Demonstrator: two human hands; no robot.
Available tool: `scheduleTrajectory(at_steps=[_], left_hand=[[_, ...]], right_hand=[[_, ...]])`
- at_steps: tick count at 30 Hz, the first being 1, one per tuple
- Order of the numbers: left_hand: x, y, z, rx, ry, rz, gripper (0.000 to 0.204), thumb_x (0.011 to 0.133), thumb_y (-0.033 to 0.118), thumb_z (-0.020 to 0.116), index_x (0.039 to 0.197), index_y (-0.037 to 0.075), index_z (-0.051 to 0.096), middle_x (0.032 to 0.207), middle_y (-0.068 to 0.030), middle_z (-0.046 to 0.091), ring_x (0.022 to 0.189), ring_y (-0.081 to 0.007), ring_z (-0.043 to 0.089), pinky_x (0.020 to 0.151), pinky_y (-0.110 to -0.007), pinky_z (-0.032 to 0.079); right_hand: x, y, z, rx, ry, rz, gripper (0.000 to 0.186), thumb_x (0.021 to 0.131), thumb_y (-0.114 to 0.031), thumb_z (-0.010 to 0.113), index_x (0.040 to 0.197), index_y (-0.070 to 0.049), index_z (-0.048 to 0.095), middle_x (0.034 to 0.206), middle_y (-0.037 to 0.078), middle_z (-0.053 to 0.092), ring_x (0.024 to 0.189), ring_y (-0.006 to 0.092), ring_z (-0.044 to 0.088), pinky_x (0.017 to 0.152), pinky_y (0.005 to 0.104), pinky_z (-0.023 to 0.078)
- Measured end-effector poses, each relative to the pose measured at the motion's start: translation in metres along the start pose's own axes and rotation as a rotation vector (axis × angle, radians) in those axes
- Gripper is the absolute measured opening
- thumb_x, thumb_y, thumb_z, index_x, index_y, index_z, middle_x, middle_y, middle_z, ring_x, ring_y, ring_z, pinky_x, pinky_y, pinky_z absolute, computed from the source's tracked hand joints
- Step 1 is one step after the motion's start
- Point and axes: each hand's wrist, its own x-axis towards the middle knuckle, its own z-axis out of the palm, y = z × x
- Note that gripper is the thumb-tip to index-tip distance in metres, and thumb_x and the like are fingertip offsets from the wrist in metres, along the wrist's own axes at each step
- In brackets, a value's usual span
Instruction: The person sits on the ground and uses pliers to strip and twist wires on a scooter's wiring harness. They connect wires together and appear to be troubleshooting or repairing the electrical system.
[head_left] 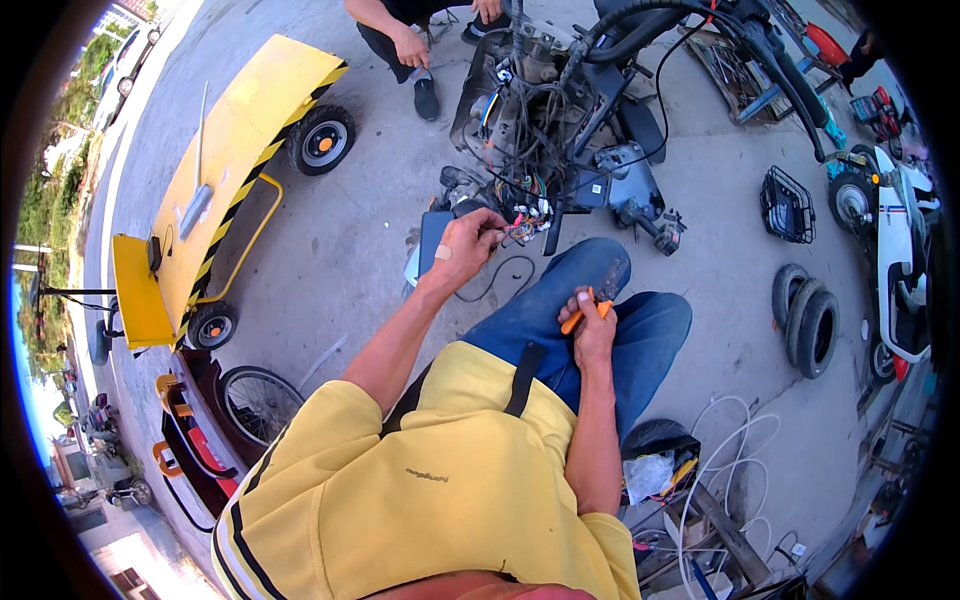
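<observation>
My left hand (pixel 467 245), a plaster across its back, has its fingers pinched on thin coloured wires at the end of a wiring bundle (pixel 525 222). The bundle hangs from a partly dismantled scooter body (pixel 515 110), where black cables and frame parts show. A dark flat rectangular object (pixel 432 235) lies just behind my left hand. My right hand (pixel 590 327) grips orange-handled pliers (pixel 578 313) over my jeans, near my knee.
Another person (pixel 410 50) squats across from me. A yellow platform cart (pixel 240 130) stands at left, a bicycle wheel (pixel 228 390) nearby. At right are a black basket (pixel 788 205), stacked tyres (pixel 818 330) and a white scooter (pixel 900 260). A tool bin (pixel 650 470) and hoses sit lower right.
</observation>
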Motion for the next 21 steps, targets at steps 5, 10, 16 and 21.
scheduleTrajectory(at_steps=[5, 10, 16, 21], left_hand=[[0.007, -0.014, 0.004, -0.374, 0.086, -0.027, 0.025, 0.095, 0.015, 0.074, 0.111, -0.004, 0.069, 0.092, -0.0066, 0.072, 0.079, -0.0111, 0.065, 0.066, -0.028, 0.052], [0.029, -0.012, -0.001, -0.612, 0.157, -0.344, 0.031, 0.1, 0.028, 0.07, 0.111, -0.001, 0.071, 0.087, -0.002, 0.067, 0.073, -0.0091, 0.059, 0.06, -0.026, 0.049], [0.047, -0.023, 0.007, -0.617, 0.215, -0.263, 0.016, 0.096, 0.013, 0.072, 0.107, 0.002, 0.071, 0.088, -0.0001, 0.068, 0.072, -0.0081, 0.059, 0.061, -0.026, 0.048], [0.038, -0.02, 0.016, -0.561, 0.278, -0.092, 0.009, 0.095, 0.005, 0.069, 0.104, 0.003, 0.07, 0.091, 0.0014, 0.068, 0.073, -0.0063, 0.058, 0.064, -0.025, 0.048]], right_hand=[[-0.001, 0.001, 0.0, 0.026, -0.001, 0.002, 0.013, 0.101, -0.012, 0.062, 0.105, 0.0, 0.062, 0.08, 0.007, 0.058, 0.069, 0.0199, 0.06, 0.065, 0.0335, 0.052], [0.0, 0.0, 0.0, 0.018, -0.011, 0.001, 0.014, 0.101, -0.014, 0.063, 0.104, -0.001, 0.062, 0.08, 0.006, 0.059, 0.069, 0.0191, 0.06, 0.065, 0.0331, 0.053], [-0.003, -0.002, 0.005, -0.03, -0.004, -0.006, 0.014, 0.101, -0.014, 0.062, 0.105, 0.0, 0.062, 0.08, 0.006, 0.059, 0.069, 0.0195, 0.06, 0.065, 0.0333, 0.053], [-0.006, -0.007, 0.008, -0.034, 0.016, -0.002, 0.012, 0.101, -0.01, 0.061, 0.105, 0.002, 0.061, 0.08, 0.007, 0.058, 0.068, 0.0201, 0.06, 0.064, 0.033, 0.051]])
